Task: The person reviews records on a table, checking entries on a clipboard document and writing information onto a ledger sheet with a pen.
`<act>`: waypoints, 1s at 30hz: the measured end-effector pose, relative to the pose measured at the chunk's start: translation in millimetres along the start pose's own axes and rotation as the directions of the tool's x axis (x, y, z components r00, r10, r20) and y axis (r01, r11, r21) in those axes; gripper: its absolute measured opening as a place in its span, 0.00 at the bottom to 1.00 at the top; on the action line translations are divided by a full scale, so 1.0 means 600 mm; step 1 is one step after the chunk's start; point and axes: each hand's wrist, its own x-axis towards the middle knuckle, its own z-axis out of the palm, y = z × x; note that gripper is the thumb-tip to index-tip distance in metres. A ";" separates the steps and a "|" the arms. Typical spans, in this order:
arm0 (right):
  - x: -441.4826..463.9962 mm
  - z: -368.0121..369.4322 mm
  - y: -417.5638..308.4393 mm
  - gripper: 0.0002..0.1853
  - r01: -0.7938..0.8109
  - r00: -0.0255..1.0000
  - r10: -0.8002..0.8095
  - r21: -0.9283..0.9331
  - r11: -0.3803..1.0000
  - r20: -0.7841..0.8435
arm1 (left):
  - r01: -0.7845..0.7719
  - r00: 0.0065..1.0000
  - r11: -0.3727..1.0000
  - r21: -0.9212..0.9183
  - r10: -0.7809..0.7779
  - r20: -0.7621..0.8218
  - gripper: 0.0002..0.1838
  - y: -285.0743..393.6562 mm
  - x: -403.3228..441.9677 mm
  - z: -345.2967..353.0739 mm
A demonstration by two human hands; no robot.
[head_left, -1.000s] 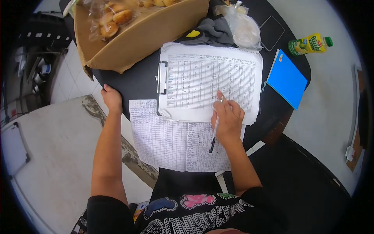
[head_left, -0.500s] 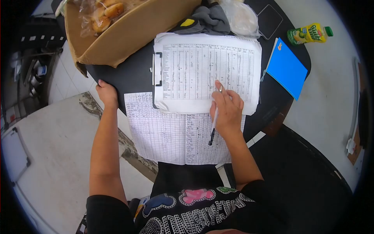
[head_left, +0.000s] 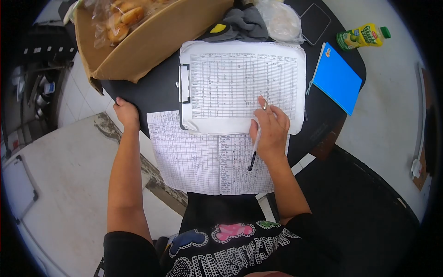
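A clipboard with printed table sheets [head_left: 221,87] lies on the black table, its clip at the left. Under its lower part is an open ruled notebook [head_left: 184,161] with handwritten columns. My right hand [head_left: 271,131] rests over the lower right of the sheets, closed on a pen [head_left: 254,150], with the index finger extended onto the rows. The pen's black end points down toward the notebook. At the table's left edge, my left hand [head_left: 126,114] grips the rim; its fingers are partly hidden.
A cardboard box [head_left: 134,51] with bagged bread [head_left: 127,23] stands at the upper left. Beyond the clipboard are a grey cloth [head_left: 244,23] and a plastic bag [head_left: 279,23]. A blue notebook [head_left: 339,78] and a bottle [head_left: 362,37] lie at the right.
The view has shifted, so the table items sit higher in the frame. My right hand's index fingertip has moved slightly right along the sheet. My left hand stays at the edge.
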 end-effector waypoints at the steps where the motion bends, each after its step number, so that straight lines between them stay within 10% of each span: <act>1: -0.001 0.004 0.003 0.13 0.007 1.000 -0.007 0.011 1.000 -0.017 | 0.006 1.000 1.000 -0.002 -0.006 0.000 0.28 0.000 0.000 0.001; 30: -0.007 0.014 0.013 0.13 0.022 0.998 -0.022 0.008 1.000 -0.052 | -0.026 1.000 0.999 -0.026 0.026 -0.013 0.28 -0.001 0.001 0.001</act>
